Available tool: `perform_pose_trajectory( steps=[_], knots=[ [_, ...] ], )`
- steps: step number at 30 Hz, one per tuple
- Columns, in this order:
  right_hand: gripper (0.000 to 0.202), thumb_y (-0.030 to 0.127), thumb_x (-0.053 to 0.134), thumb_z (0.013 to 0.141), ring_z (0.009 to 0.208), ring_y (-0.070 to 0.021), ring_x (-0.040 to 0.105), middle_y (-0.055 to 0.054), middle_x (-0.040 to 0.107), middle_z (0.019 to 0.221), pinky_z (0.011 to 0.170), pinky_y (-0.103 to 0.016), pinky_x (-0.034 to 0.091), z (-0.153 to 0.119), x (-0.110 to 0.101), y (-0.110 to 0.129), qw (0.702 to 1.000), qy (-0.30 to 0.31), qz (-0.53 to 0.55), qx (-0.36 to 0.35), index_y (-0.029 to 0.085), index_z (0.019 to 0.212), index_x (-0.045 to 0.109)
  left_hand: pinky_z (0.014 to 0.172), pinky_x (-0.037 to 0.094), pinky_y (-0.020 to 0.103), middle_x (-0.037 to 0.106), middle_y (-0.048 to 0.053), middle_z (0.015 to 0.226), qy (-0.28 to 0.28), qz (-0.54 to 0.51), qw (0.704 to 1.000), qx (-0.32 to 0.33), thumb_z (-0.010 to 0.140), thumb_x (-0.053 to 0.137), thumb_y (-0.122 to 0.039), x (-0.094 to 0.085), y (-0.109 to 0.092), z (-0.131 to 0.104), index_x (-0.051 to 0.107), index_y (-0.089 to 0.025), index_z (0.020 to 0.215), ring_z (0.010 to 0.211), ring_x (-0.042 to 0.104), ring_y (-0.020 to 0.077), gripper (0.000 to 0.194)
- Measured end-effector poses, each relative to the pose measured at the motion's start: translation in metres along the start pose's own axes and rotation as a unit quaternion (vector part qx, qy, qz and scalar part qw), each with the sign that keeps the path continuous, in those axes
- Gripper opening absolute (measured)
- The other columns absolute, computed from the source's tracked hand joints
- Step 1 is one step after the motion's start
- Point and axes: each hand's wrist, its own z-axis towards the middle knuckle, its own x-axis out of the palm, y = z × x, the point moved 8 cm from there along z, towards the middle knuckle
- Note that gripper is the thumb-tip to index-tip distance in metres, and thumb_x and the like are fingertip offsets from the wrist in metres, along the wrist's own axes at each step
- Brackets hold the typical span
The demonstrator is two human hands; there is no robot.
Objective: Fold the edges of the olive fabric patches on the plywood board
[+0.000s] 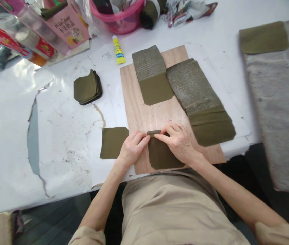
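Observation:
An olive-green fabric piece (163,154) lies on the wooden board (157,115) near the table's front edge. Its far edge is folded over in a narrow strip that shows a greyish underside. At the left end of that fold my left hand (134,144) pinches the fabric between thumb and fingers. My right hand (177,139) grips the same fold farther right, index finger laid along it. Just left of my left hand is another flat fabric piece (114,143). Beyond my hands, two overlapping stacks rest on the board, a smaller fabric stack (157,89) and a larger fabric stack (210,124).
A pile of cut fabric pieces (87,88) sits at left, a yellow glue tube (119,51) behind the board. At the back stand a pink basket (124,22), a fabric roll (151,15) and a pink box (68,27). A grey padded board (274,102) is at right.

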Motion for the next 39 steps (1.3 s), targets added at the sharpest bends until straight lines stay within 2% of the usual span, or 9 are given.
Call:
perform_pose_trajectory(
  steps=[10,20,25,31,35,39],
  knots=[
    [0.024,0.023,0.050,0.097,0.098,-0.0208,0.050,-0.005,0.061,0.093,0.089,-0.035,0.038,0.000,-0.001,0.001,1.000,0.004,0.010,0.000,0.027,0.106,0.073,0.076,0.053,0.033,0.064,0.010,0.097,0.021,0.018,1.000,-0.005,0.097,0.043,-0.014,0.003,-0.001,0.000,0.062,-0.018,0.110,0.092,0.058,0.0195,0.023],
    [0.024,0.024,0.049,0.098,0.098,-0.0209,0.049,-0.005,0.059,0.094,0.089,-0.035,0.039,0.000,0.001,0.003,1.000,0.010,-0.017,-0.009,0.026,0.105,0.071,0.075,0.053,0.032,0.064,0.010,0.096,0.001,0.043,0.999,0.003,0.096,0.043,-0.012,-0.002,-0.009,0.002,0.061,-0.017,0.110,0.091,0.059,0.0198,0.024],
    [0.025,0.023,0.047,0.098,0.097,-0.0209,0.049,-0.005,0.060,0.093,0.089,-0.035,0.039,0.001,0.002,0.003,1.000,0.019,-0.022,-0.006,0.027,0.103,0.071,0.078,0.053,0.034,0.065,0.011,0.099,-0.001,0.050,0.999,0.005,0.096,0.045,-0.012,-0.002,-0.010,-0.004,0.059,-0.018,0.118,0.093,0.059,0.0208,0.027],
    [0.025,0.021,0.048,0.098,0.095,-0.0202,0.049,-0.006,0.059,0.093,0.088,-0.033,0.038,0.001,0.001,0.004,1.000,0.012,-0.025,-0.009,0.026,0.102,0.072,0.086,0.053,0.036,0.065,0.011,0.103,-0.009,-0.014,0.999,-0.039,0.093,0.048,-0.009,-0.004,-0.002,-0.012,0.060,-0.017,0.116,0.099,0.058,0.0218,0.027],
    [0.023,0.020,0.050,0.097,0.095,-0.0198,0.049,-0.006,0.060,0.093,0.088,-0.033,0.037,0.000,0.000,0.004,1.000,0.000,-0.023,-0.009,0.025,0.102,0.072,0.084,0.052,0.032,0.064,0.009,0.100,-0.030,-0.055,0.993,-0.095,0.092,0.050,-0.009,-0.008,0.003,-0.012,0.061,-0.017,0.111,0.095,0.057,0.0196,0.023],
    [0.020,0.023,0.053,0.096,0.094,-0.0197,0.049,-0.006,0.060,0.091,0.088,-0.032,0.037,0.000,-0.001,0.005,0.999,-0.013,-0.024,-0.020,0.024,0.101,0.072,0.083,0.053,0.031,0.062,0.009,0.102,-0.060,-0.049,0.989,-0.128,0.093,0.050,-0.011,-0.011,0.001,-0.008,0.060,-0.016,0.117,0.095,0.058,0.0191,0.026]
  ],
)
